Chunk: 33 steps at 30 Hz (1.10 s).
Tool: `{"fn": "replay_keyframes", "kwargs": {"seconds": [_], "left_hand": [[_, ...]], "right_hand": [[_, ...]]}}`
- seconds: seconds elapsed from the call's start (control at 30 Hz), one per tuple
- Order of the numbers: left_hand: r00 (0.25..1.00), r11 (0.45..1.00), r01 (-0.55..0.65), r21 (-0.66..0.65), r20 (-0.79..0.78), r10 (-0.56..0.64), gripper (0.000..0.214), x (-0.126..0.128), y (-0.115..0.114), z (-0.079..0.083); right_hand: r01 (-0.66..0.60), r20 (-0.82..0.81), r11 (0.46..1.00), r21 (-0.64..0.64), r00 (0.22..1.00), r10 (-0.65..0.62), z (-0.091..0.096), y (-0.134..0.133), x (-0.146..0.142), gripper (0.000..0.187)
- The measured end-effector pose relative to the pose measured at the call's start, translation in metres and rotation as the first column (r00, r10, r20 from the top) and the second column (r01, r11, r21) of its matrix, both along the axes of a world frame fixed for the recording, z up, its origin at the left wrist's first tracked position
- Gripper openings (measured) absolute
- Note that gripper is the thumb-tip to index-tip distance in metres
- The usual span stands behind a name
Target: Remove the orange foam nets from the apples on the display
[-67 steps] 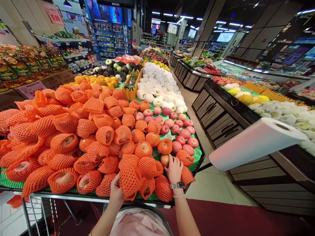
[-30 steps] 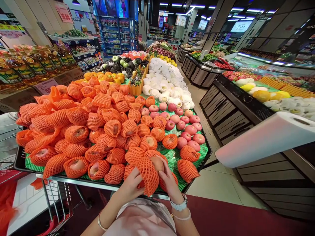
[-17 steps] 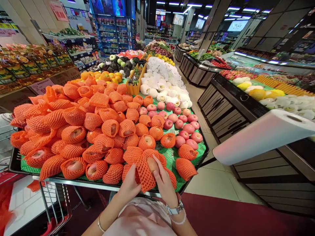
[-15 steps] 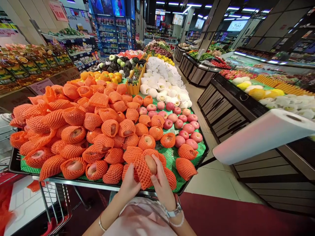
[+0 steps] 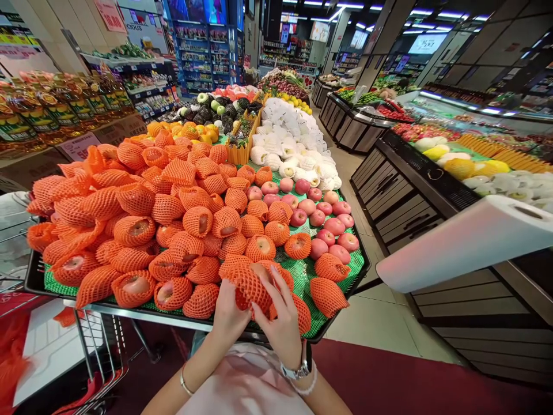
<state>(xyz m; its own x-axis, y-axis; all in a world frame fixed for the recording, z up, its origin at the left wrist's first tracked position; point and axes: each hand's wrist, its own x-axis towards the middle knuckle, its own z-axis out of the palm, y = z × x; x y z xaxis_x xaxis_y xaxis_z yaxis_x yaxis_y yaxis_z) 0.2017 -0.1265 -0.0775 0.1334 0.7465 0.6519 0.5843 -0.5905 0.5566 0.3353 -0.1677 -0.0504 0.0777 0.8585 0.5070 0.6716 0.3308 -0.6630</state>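
My left hand (image 5: 228, 316) and my right hand (image 5: 281, 320) both grip one apple in an orange foam net (image 5: 248, 286) just above the near edge of the fruit stand (image 5: 276, 337). The net covers nearly all of the apple; only a little skin shows at its top. My right fingers curl over the net's right side, and a watch sits on that wrist. Netted apples (image 5: 196, 221) lie piled to the left and behind. Bare pink apples (image 5: 325, 225) lie in rows at the right of the green mat (image 5: 306, 274).
A white roll of plastic bags (image 5: 464, 243) juts in from the right above the aisle. White-netted fruit (image 5: 294, 147) lies farther back. A shopping cart (image 5: 99, 351) stands at lower left. A dark display counter (image 5: 415, 213) lines the aisle's right side.
My right hand picked a bare apple off the stand and brought it to the empty net in my left hand. The net has been drawn up over the apple, now almost covering it.
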Motion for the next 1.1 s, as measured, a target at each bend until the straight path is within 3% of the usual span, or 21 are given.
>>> {"fn": "replay_keyframes", "kwargs": {"seconds": [0.23, 0.4, 0.53, 0.67, 0.8, 0.87, 0.97, 1.03, 1.1], "left_hand": [[0.978, 0.985, -0.149, 0.084, -0.136, 0.160, 0.025, 0.004, 0.010, 0.002], [0.947, 0.971, -0.194, 0.143, -0.230, 0.223, 0.030, 0.008, 0.013, 0.005], [0.938, 0.969, -0.191, 0.157, -0.262, 0.227, 0.028, 0.009, 0.013, 0.006], [0.924, 0.967, -0.198, 0.164, -0.297, 0.239, 0.030, 0.010, 0.012, 0.004], [0.912, 0.968, -0.184, 0.170, -0.337, 0.233, 0.032, 0.013, 0.010, 0.002], [0.916, 0.972, -0.173, 0.159, -0.337, 0.218, 0.033, 0.014, 0.009, 0.000], [0.932, 0.978, -0.151, 0.145, -0.309, 0.190, 0.034, 0.011, 0.008, -0.004], [0.945, 0.981, -0.114, 0.159, -0.289, 0.157, 0.035, 0.007, 0.008, -0.006], [0.954, 0.979, -0.081, 0.188, -0.271, 0.131, 0.036, 0.003, 0.007, -0.005]], "right_hand": [[-0.050, 0.156, 0.992, 0.119, 0.987, 0.031, 0.000, 0.007, 0.015, 0.053], [-0.019, 0.205, 1.000, 0.020, 0.979, 0.015, -0.004, 0.005, 0.010, 0.049], [0.049, 0.126, 0.999, 0.023, 0.991, -0.051, -0.008, 0.007, 0.004, 0.039], [0.065, 0.167, 0.998, 0.013, 0.984, -0.066, -0.009, 0.012, 0.007, 0.042], [0.022, 0.239, 0.989, -0.148, 0.971, 0.014, 0.003, 0.028, 0.023, 0.047], [-0.043, 0.161, 0.967, -0.253, 0.983, 0.086, 0.009, 0.041, 0.033, 0.045], [-0.192, -0.151, 0.924, -0.331, 0.977, 0.149, 0.010, 0.059, 0.045, 0.033], [-0.282, -0.360, 0.908, -0.309, 0.919, 0.163, 0.005, 0.065, 0.046, 0.025], [-0.288, -0.449, 0.925, -0.248, 0.880, 0.153, 0.000, 0.063, 0.041, 0.020]]}}
